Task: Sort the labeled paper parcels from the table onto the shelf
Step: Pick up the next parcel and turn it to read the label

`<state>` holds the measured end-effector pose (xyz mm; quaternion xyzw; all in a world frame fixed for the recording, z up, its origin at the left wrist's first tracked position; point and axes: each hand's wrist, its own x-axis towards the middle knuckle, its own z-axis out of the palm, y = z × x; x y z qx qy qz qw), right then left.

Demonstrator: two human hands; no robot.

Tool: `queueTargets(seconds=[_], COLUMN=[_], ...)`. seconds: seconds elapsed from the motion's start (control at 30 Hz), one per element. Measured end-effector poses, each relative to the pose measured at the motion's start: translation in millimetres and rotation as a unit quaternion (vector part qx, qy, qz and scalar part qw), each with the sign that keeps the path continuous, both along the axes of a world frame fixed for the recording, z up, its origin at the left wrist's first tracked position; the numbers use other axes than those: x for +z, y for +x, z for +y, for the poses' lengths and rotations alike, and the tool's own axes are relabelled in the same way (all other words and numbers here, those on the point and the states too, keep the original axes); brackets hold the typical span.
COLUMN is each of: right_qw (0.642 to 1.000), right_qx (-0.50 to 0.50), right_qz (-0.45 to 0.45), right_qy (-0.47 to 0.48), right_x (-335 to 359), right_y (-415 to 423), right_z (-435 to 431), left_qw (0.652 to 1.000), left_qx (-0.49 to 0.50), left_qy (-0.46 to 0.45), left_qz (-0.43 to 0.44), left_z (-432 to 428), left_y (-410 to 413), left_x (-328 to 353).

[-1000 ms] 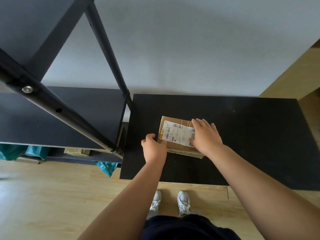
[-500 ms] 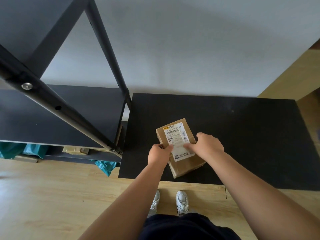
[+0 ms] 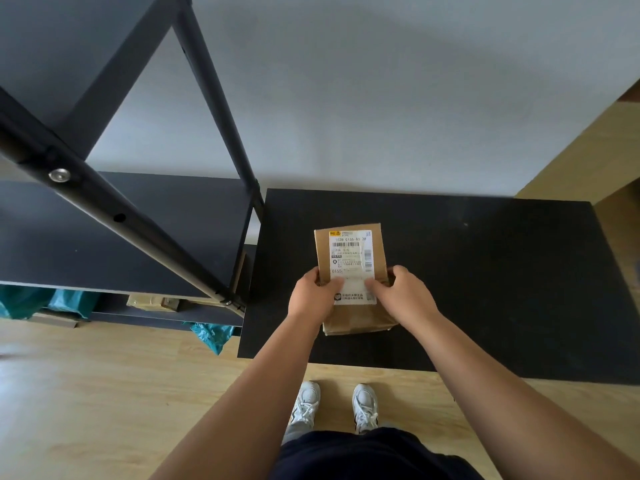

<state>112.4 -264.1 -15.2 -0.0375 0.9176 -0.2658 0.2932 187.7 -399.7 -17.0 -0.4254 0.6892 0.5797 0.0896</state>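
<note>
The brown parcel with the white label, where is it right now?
The brown parcel is mid-frame over the black table, gripped by the left hand and right hand, right of the shelf.

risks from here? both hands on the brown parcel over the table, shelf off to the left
1. The left hand and right hand pinch only the near half of the parcel; its far end overhangs and may tip away.
2. The thumbs cover part of the white label, so the sorting code might be misread.
3. On the way to the shelf, the parcel could clip the slanted black post.
</note>
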Motion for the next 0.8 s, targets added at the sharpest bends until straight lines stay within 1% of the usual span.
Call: queueTargets(seconds=[0.1,0.2,0.3,0.4,0.5,0.63,0.8], right_qw=[0.995,0.982,0.96,0.939,0.925,0.916,0.913], right_qx=[-0.048,-0.076,-0.115,-0.142,-0.15,-0.145,-0.137], right_qz=[0.025,0.033,0.035,0.055,0.076,0.102,0.113], right_qy=[-0.079,-0.167,-0.254,-0.31,-0.342,-0.359,-0.368], right_x=[21,46,69,86,98,107,109], right_y=[-2,-1,2,5,8,9,7], right_z=[-2,-4,-5,-4,-2,2,6], left_qw=[0.998,0.994,0.99,0.983,0.977,0.97,0.968], left_qx=[0.027,0.055,0.031,0.032,0.021,0.01,0.012], left_qy=[-0.005,0.007,0.013,0.01,-0.003,-0.026,-0.033], left_qz=[0.053,0.093,0.14,0.18,0.21,0.241,0.248], left_z=[-9,-18,-22,-25,-25,-21,-18], left_y=[-4,-4,-2,-1,1,4,4], left_x=[25,55,83,102,115,123,126])
